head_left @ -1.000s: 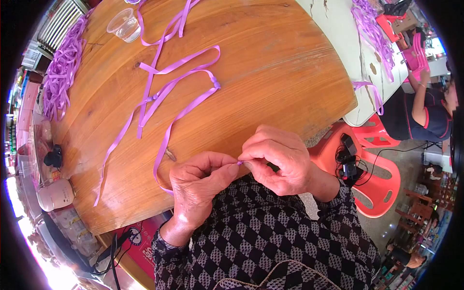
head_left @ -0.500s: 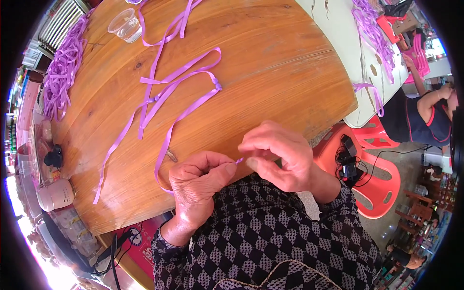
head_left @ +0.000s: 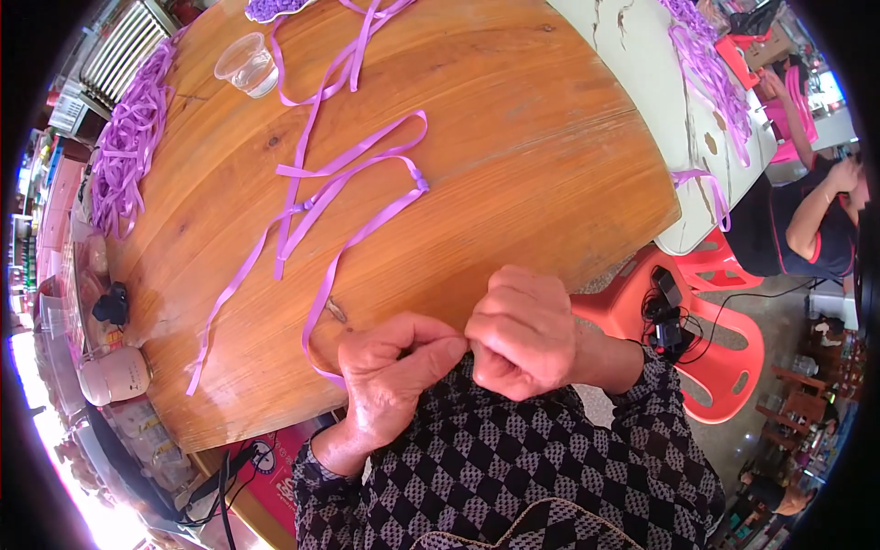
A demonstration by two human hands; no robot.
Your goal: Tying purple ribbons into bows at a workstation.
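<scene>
My left hand (head_left: 390, 376) is closed at the table's near edge, thumb and forefinger pinching a purple ribbon (head_left: 321, 312). The ribbon runs from that hand up over the wood in loose bends, with small darker purple pieces (head_left: 421, 182) on it. Fingers curled, my right hand (head_left: 522, 335) meets the left fingertips. The ribbon's tip is hidden between the two hands, so what the right fingers hold cannot be made out.
On the wooden table (head_left: 513, 156) stand a clear plastic cup (head_left: 247, 66) and a dish of small purple pieces (head_left: 275, 7). Purple ribbon heaps (head_left: 133, 137) lie at left and far right. A red chair (head_left: 724, 367) holds black cables; a co-worker (head_left: 811, 211) is at right.
My right hand has gone from loosely open to closed and come against the left fingertips, covering the ribbon's tip. The view has shifted slightly, bringing more of the dish into sight.
</scene>
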